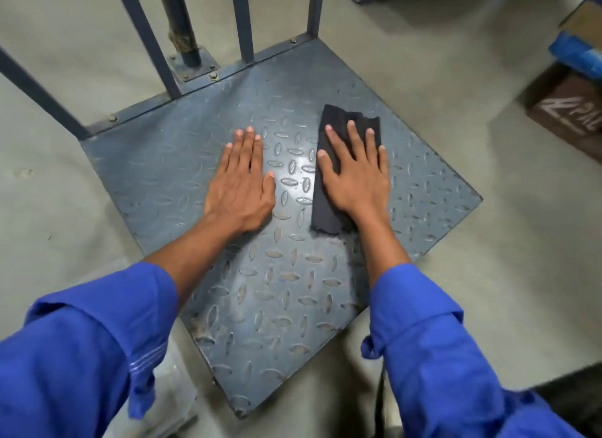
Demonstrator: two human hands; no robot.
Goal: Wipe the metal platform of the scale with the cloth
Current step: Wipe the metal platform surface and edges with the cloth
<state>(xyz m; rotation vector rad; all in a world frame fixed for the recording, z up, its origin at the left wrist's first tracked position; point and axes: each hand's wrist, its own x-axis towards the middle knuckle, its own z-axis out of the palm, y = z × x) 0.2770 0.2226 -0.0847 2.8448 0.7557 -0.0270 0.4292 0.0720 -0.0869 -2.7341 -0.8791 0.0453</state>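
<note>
The scale's metal platform (156,176) is a square grey-blue tread plate lying flat on the floor, filling the middle of the head view. A dark folded cloth (329,209) lies on its right half. My right hand (356,176) presses flat on the cloth with fingers spread, covering its middle. My left hand (242,185) rests palm down on the bare plate just left of the cloth, fingers together and holding nothing. Both forearms come in from the bottom in blue sleeves.
A blue-grey rail frame (242,23) and a bolted post (182,26) rise from the platform's far edge. Cardboard boxes (566,111) and a blue object (576,54) stand at the right. Pale concrete floor (423,88) surrounds the plate.
</note>
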